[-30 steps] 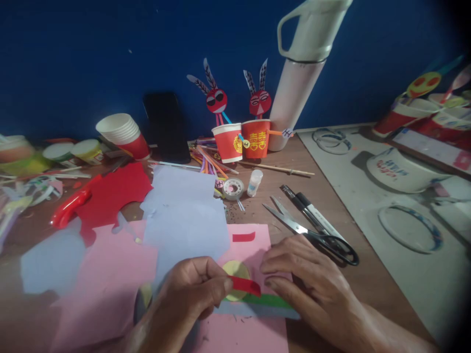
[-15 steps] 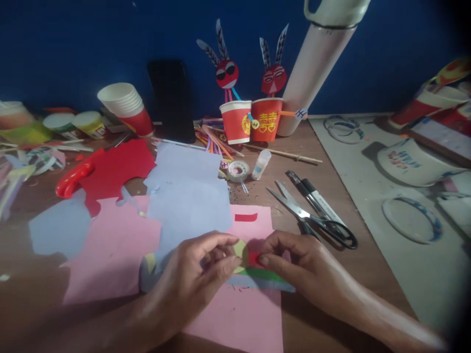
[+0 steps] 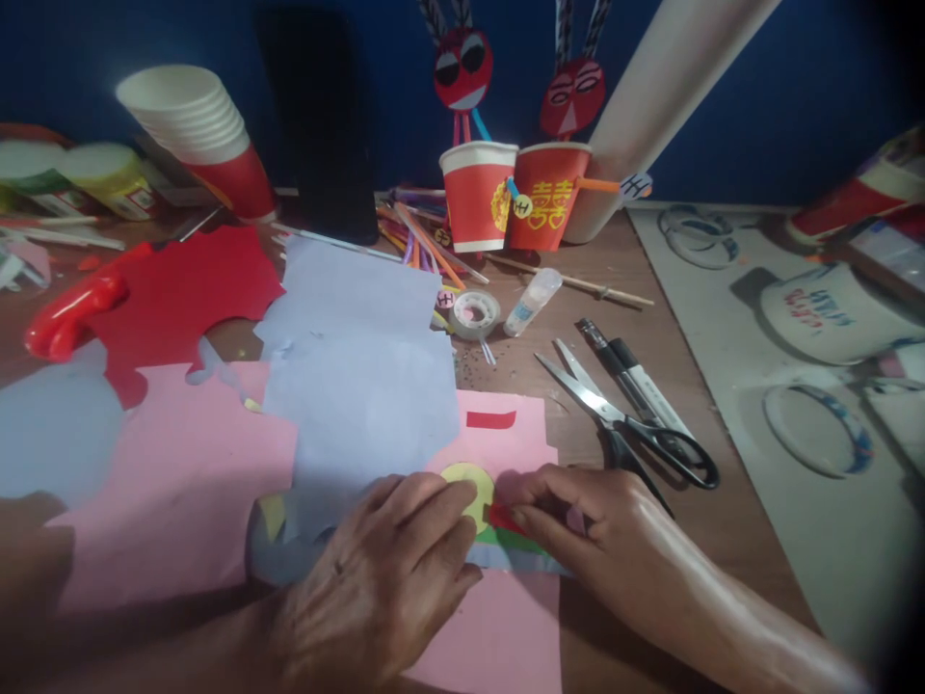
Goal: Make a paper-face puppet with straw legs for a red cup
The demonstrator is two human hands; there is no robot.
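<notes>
My left hand (image 3: pixel 383 569) lies on the paper with its fingers pressed together over the left edge of a yellow paper circle (image 3: pixel 471 487). My right hand (image 3: pixel 578 525) pinches a small red paper strip (image 3: pixel 504 519) at the circle's right edge. Both rest on a pink paper sheet (image 3: pixel 498 443), over a green strip (image 3: pixel 524 540). Another short red strip (image 3: pixel 491 419) lies higher on the same pink sheet.
Scissors (image 3: pixel 621 419) and two markers (image 3: pixel 636 381) lie right of the pink sheet. A tape roll (image 3: pixel 475 313), a glue bottle (image 3: pixel 533 299), two decorated red cups (image 3: pixel 513 198), stacked cups (image 3: pixel 202 135), light blue paper (image 3: pixel 361 366), red paper (image 3: pixel 180 289) and a phone (image 3: pixel 325 125) fill the table.
The red strip went from my left hand's fingers to my right hand's pinch at the circle. My left hand came down onto the circle. The camera moved closer and lower.
</notes>
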